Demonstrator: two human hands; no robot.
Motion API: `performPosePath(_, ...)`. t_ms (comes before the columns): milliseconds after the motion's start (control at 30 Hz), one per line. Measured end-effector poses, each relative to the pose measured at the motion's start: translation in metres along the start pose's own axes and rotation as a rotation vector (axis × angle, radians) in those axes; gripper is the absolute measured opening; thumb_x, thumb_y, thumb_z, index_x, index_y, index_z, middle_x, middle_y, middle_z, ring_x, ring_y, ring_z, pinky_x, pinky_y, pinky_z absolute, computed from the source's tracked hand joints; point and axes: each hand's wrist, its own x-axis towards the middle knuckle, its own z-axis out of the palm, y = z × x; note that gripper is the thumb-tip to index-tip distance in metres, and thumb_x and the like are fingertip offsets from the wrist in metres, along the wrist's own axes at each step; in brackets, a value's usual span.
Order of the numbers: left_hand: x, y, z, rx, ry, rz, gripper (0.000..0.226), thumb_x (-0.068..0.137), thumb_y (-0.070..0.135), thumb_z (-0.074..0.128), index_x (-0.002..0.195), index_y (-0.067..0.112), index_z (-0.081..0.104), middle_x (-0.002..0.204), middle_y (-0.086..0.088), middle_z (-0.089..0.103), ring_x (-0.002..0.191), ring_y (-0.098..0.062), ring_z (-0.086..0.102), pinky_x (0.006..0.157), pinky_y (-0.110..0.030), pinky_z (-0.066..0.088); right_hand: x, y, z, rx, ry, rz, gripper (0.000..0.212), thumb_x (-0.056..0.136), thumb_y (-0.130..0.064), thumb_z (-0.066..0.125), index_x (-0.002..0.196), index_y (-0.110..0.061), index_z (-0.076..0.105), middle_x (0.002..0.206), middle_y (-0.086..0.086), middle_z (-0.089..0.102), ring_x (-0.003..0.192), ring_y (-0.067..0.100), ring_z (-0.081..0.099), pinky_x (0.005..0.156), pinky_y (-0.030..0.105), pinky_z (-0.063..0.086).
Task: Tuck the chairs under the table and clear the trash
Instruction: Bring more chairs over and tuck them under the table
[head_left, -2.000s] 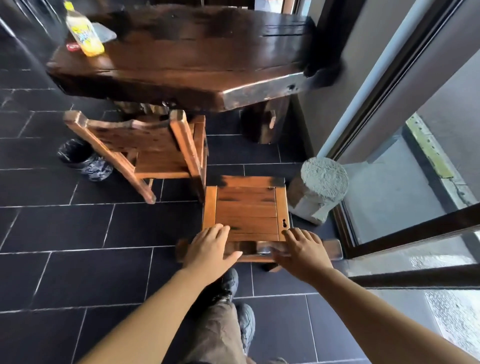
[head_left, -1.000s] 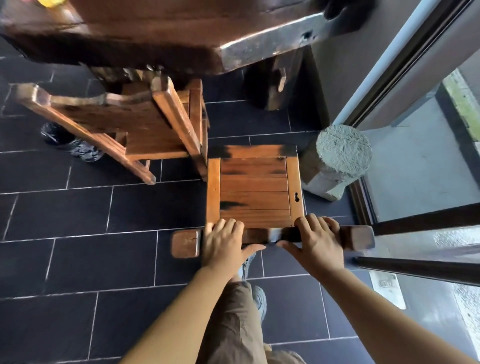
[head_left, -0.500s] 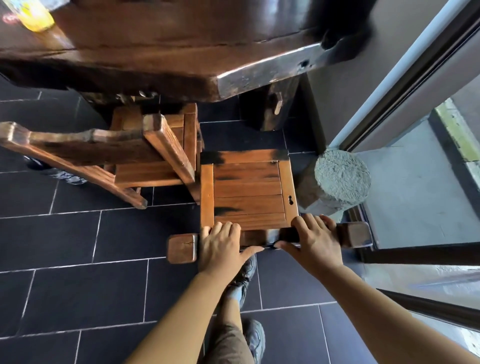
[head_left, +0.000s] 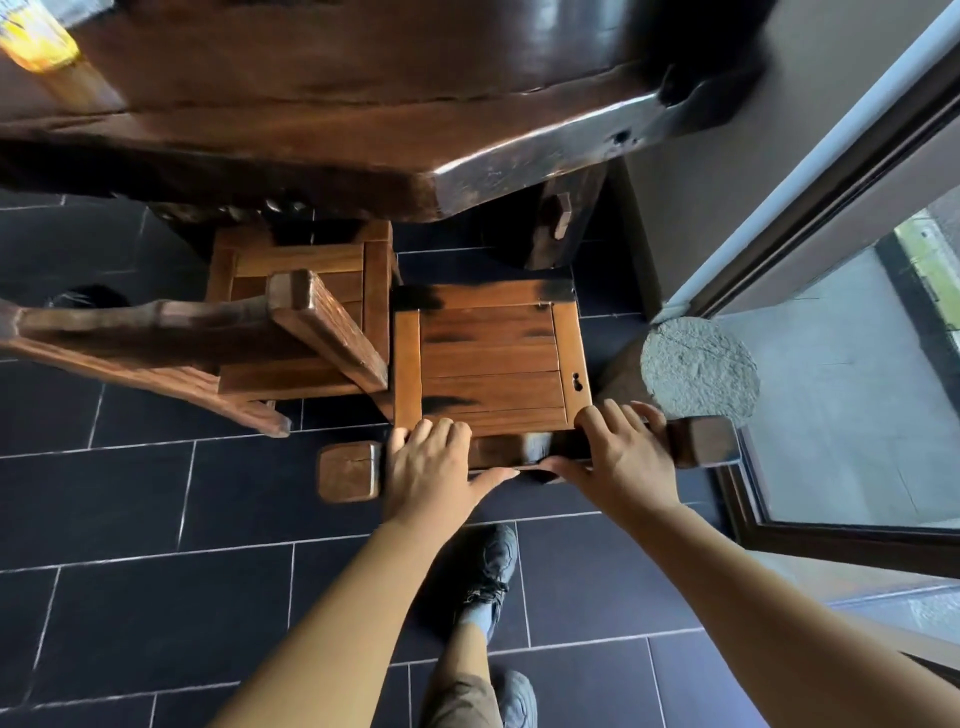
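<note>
1. The left hand (head_left: 434, 470) and right hand (head_left: 621, 457) grip the near chair's (head_left: 491, 364) top rail, fingers curled together over it, thumbs beneath;
2. its seat lies short of the table (head_left: 322, 119) edge; a second chair (head_left: 296, 317) sits partly under;
3. a yellow bottle (head_left: 36, 44) stands on the tabletop.

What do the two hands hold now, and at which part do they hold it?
Both hands grip the wooden chair by the top rail of its backrest: the left hand left of the middle, the right hand toward the right end.
</note>
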Motion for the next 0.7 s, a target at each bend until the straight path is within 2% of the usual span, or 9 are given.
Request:
performPosePath(233, 0.049, -0.018, 0.002, 0.030, 0.004, 0.013, 0.071, 0.077, 0.084, 0.041, 0.088, 0.017, 0.061, 0.087, 0.000, 0.065, 0.086, -0.025, 0.058, 0.078, -0.042, 0.037, 0.052, 0.002, 0.003, 0.006, 0.006, -0.014, 0.061, 0.075, -0.072, 0.057, 0.088, -0.012, 0.058, 0.088, 0.006, 0.059, 0.084, 0.033, 0.059, 0.095, 0.048, 0.039)
performPosePath(467, 0.100, -0.028, 0.004, 0.034, -0.005, 0.010, 0.074, 0.078, 0.083, 0.035, 0.095, 0.018, 0.063, 0.095, 0.000, 0.067, 0.092, -0.025, 0.059, 0.088, -0.044, 0.040, 0.103, 0.014, 0.010, -0.034, 0.040, -0.036, 0.065, 0.076, -0.078, 0.048, 0.089, -0.015, 0.056, 0.090, 0.004, 0.058, 0.086, 0.032, 0.060, 0.093, 0.047, 0.038)
performPosePath(700, 0.137, -0.039, 0.008, 0.052, 0.044, 0.038, 0.073, 0.080, 0.084, 0.037, 0.091, 0.017, 0.064, 0.090, 0.000, 0.067, 0.086, -0.026, 0.058, 0.080, -0.042, 0.038, 0.141, 0.020, 0.013, -0.075, 0.049, -0.042, 0.065, 0.077, -0.079, 0.047, 0.089, -0.016, 0.054, 0.091, 0.003, 0.058, 0.087, 0.030, 0.059, 0.091, 0.044, 0.035)
